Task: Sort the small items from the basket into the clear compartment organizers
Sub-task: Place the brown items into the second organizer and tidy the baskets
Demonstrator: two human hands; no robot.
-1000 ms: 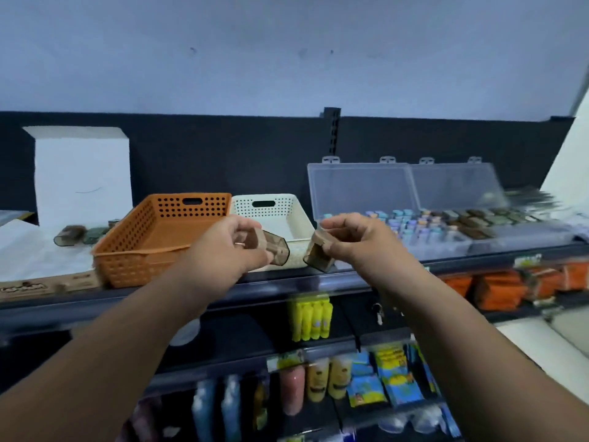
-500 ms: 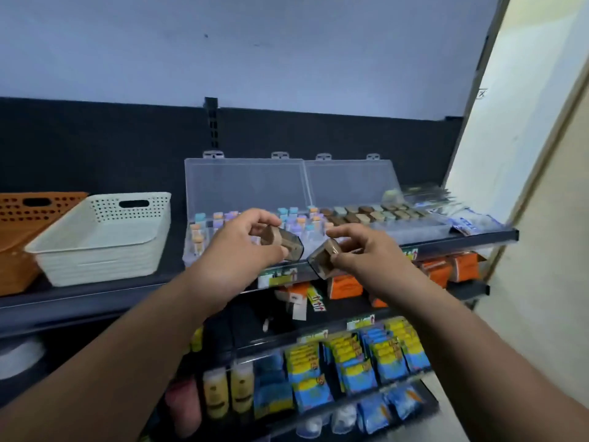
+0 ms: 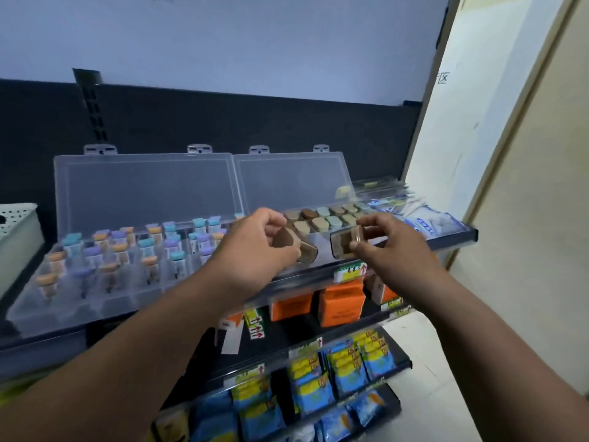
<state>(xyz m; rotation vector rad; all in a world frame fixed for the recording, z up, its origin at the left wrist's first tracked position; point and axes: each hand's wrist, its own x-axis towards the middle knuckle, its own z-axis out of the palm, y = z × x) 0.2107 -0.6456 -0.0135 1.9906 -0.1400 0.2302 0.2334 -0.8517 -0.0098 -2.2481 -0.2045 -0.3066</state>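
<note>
My left hand [image 3: 255, 247] grips a small brown-capped clear item [image 3: 298, 247] and my right hand [image 3: 389, 247] pinches a second one [image 3: 342, 247]. Both hover over the front rows of the right clear organizer [image 3: 287, 183], whose lid stands open and whose back rows hold brown, tan and green caps [image 3: 322, 218]. The left clear organizer [image 3: 143, 186], also open, holds several items with blue, purple and orange caps [image 3: 153, 240]. Only a corner of the white basket [image 3: 16, 231] shows at the far left.
Both organizers stand on a dark shelf [image 3: 452, 240] against a black back panel. Blue-and-white packets [image 3: 427, 218] lie at the shelf's right end. Orange boxes [image 3: 341, 304] and blue-yellow packets [image 3: 344, 371] fill the lower shelves. A beige wall [image 3: 526, 218] rises at the right.
The view has swung right, from the baskets to the organizers. Both hands have carried their items along and now hang over the right organizer.
</note>
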